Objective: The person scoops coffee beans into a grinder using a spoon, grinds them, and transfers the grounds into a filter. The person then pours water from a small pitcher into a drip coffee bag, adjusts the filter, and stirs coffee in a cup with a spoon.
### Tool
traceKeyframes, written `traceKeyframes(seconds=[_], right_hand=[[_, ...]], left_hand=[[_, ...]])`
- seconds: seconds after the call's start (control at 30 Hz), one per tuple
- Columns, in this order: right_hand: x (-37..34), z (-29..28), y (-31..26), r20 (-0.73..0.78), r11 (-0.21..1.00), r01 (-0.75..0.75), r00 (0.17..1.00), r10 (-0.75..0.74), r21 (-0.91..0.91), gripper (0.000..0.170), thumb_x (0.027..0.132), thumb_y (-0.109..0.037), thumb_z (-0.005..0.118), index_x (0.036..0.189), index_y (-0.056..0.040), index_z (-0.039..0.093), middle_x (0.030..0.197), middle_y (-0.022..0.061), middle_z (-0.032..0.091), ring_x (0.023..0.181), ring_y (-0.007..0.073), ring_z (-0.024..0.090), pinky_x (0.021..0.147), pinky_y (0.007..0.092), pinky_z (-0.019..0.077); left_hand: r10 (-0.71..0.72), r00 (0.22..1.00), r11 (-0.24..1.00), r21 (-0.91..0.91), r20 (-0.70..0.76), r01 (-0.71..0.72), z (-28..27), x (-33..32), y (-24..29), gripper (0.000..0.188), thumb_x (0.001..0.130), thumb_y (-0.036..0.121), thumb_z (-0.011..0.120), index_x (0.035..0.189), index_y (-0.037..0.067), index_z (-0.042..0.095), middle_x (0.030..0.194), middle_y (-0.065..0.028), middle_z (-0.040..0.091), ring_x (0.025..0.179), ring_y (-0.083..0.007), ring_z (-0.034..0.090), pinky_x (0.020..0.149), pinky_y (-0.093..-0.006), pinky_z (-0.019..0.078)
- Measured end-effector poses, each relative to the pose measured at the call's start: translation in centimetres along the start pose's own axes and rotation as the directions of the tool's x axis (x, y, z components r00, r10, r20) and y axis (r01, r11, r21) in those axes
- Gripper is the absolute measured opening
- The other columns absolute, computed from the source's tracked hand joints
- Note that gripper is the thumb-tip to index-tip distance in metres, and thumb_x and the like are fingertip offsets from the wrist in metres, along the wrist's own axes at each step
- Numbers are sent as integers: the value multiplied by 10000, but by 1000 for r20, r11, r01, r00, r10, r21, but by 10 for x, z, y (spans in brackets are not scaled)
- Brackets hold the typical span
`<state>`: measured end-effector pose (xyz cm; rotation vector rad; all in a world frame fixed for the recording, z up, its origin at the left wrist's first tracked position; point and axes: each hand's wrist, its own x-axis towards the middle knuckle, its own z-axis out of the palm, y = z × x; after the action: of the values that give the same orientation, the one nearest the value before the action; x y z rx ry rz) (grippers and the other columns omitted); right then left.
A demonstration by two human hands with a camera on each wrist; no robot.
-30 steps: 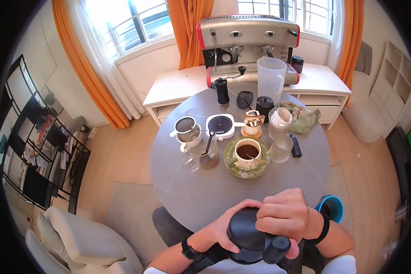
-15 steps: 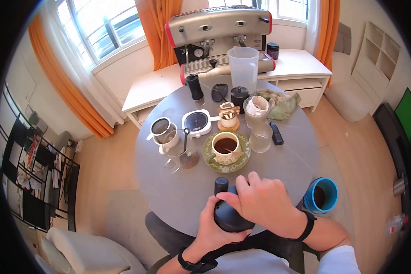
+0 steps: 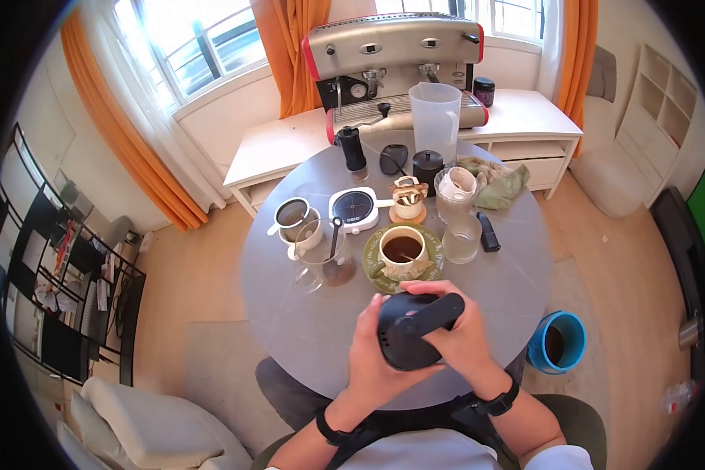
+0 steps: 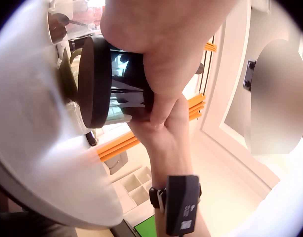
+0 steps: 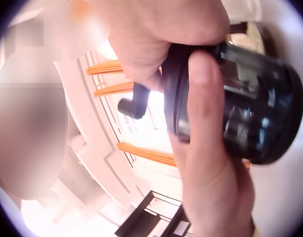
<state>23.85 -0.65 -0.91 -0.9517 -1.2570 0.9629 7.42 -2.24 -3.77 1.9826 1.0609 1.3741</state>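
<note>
Both hands hold a black hand-crank canister [image 3: 399, 352] in front of the chest, over the near edge of the round table. My left hand [image 3: 370, 362] grips its left side, fingers wrapped round the body. On the other side, my right hand [image 3: 468, 337] curls round the lid's edge by the crank arm [image 3: 435, 315], which points to the right. Both wrist views show the dark see-through body [image 5: 250, 98] and its thick black base [image 4: 94, 81]. What is inside does not show. Just beyond stands a cup of dark coffee [image 3: 403, 254] on a green saucer [image 3: 372, 270].
On the table [image 3: 305, 321] stand a glass jug [image 3: 313, 254], a white scale [image 3: 354, 210], a slim black hand grinder [image 3: 351, 147], a clear glass [image 3: 462, 239] and a tall plastic pitcher [image 3: 435, 117]. An espresso machine [image 3: 395, 59] stands behind. A blue bucket [image 3: 558, 342] sits on the floor at right.
The crank has turned, its knob passing from the near side to the far left and now to the right. The canister has moved away from the body, and the right hand now sits at its right side.
</note>
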Motion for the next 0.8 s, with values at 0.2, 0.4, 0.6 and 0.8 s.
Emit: traceKeyframes(seconds=[0.2, 0.4, 0.6, 0.8], right_hand=[[-4, -9, 17, -129, 965, -157, 974, 186, 209, 179, 1018, -141, 719, 1019, 38, 730, 1179, 175, 767, 1046, 181, 706, 949, 320, 551], [-6, -1, 6, -198, 998, 31, 980, -19, 60, 394, 995, -257, 763, 1230, 55, 711, 1354, 221, 693, 1207, 272, 690, 1078, 379, 513], [-7, -12, 10, -113, 960, -116, 982, 149, 253, 184, 958, -83, 750, 1081, 52, 780, 1228, 229, 754, 1247, 331, 680, 1110, 425, 497], [8, -37, 10, 184, 979, -55, 983, 18, 197, 110, 939, 5, 724, 1010, 51, 794, 1117, 230, 783, 1217, 372, 699, 1092, 471, 517]], left_hand=[[86, 992, 925, 363, 93, -114, -1, 5, 6, 1430, 598, 524, 1001, 1638, -15, 181, 1504, -208, 553, 1369, -396, 564, 1215, -612, 298], [39, 999, 956, 289, 29, -46, 9, 5, -6, 1226, 554, 438, 1005, 1521, -2, 393, 1380, -194, 623, 1317, -393, 588, 1191, -597, 344], [91, 996, 954, 290, -20, -81, 3, 10, 9, 1033, 513, 393, 1003, 1366, 8, 567, 1272, -175, 670, 1175, -386, 653, 1072, -509, 483], [-65, 987, 998, 34, 144, 61, -9, 12, 10, 1022, 530, 425, 1008, 1358, 6, 581, 1258, -179, 687, 1171, -389, 660, 1038, -467, 496]])
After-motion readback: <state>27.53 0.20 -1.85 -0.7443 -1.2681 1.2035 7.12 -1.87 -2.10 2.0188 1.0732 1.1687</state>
